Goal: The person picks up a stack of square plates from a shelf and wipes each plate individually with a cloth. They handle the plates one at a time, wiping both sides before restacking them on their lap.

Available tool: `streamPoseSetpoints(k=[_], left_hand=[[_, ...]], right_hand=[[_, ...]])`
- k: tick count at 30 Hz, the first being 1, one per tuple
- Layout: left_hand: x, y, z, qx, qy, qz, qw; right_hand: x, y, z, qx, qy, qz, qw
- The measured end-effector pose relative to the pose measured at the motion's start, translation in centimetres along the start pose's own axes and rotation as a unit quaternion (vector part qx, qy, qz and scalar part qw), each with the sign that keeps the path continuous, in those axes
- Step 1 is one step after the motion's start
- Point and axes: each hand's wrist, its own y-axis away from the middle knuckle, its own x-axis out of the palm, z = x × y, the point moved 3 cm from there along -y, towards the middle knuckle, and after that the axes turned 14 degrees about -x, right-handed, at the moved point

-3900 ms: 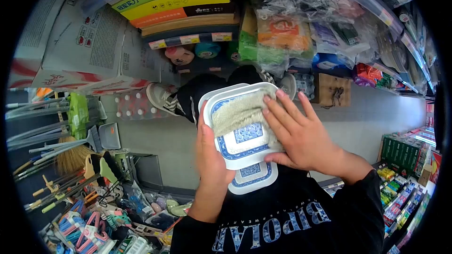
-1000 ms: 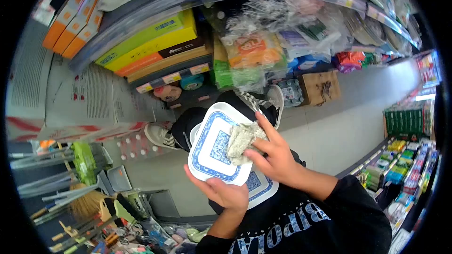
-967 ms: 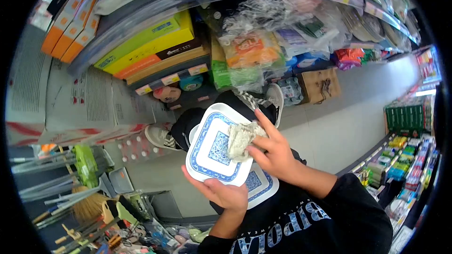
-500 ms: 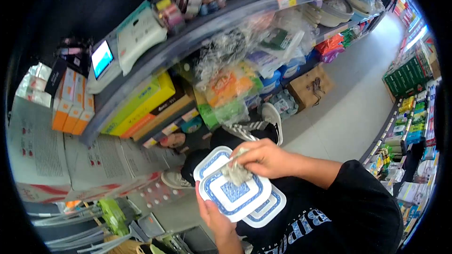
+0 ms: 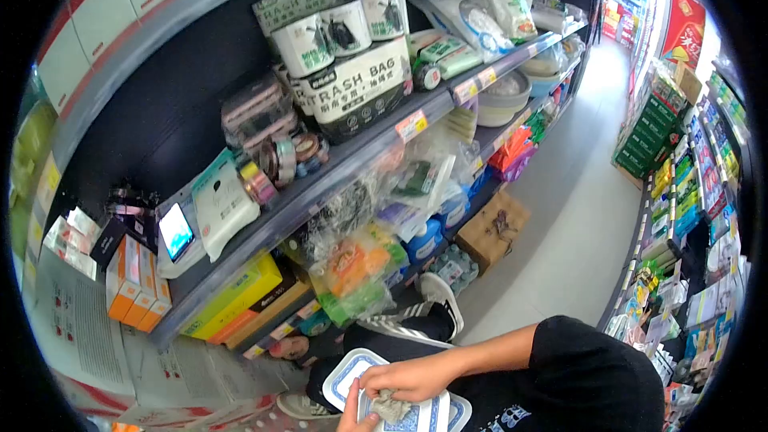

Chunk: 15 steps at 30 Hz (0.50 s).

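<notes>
My left hand [image 5: 357, 414] grips the near edge of a white rectangular plate [image 5: 430, 414] with a blue patterned border, low in the head view. Bunched in the closed fingers of my right hand [image 5: 416, 377] is a greyish-white cloth [image 5: 391, 409], pressed on the plate's face. A second plate [image 5: 346, 370] of the same look lies beneath the first, over my lap, poking out on both sides. The frame's lower edge cuts off part of the left hand and the plates.
Ahead runs a dark shelf holding trash bag packs [image 5: 360, 84], tape rolls [image 5: 280, 162] and a lit phone [image 5: 176, 232]. Orange boxes [image 5: 138, 284] stand left. Beside my shoe [image 5: 442, 302] sits a brown cardboard box [image 5: 492, 232]. An aisle [image 5: 552, 192] and stocked shelves lie right.
The view has tilted up, so hands and plates sit lower in frame and more shelf shows. My right hand and the cloth have shifted toward the left hand's side of the plate.
</notes>
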Motion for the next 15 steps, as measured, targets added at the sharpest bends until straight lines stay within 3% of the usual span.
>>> streamPoseSetpoints(k=[2, 5, 6, 9, 10, 13, 14, 15], left_hand=[[0.7, -0.4, -0.6, 0.051, -0.028, -0.015, 0.998], [1.4, -0.2, -0.8, 0.027, 0.017, -0.029, 0.999], [1.6, -0.1, -0.8, 0.016, 0.033, -0.035, 0.999], [2.2, 0.0, -1.3, 0.005, -0.016, -0.083, 0.996], [2.6, 0.1, -1.5, 0.04, 0.004, -0.105, 0.994], [1.8, -0.3, -0.8, 0.049, 0.006, -0.168, 0.985], [0.8, -0.5, 0.5, 0.096, -0.09, -0.218, 0.967], [0.8, -0.6, 0.5, 0.085, -0.07, -0.237, 0.965]], right_hand=[[0.2, 0.3, -1.0, 0.055, -0.009, -0.012, 0.998], [-0.3, 0.5, -0.6, 0.116, 0.01, -0.095, 0.989], [-0.6, 0.5, 0.0, 0.073, 0.086, -0.157, 0.981], [-1.6, 0.7, -0.1, 0.281, 0.078, 0.023, 0.956], [-1.6, 1.2, -0.4, 0.21, 0.09, -0.021, 0.973], [-2.7, 1.2, 0.8, 0.228, 0.085, -0.024, 0.97], [-2.7, 1.6, 0.6, 0.238, 0.086, -0.037, 0.967], [-2.8, 2.1, 0.2, 0.233, 0.097, -0.057, 0.966]])
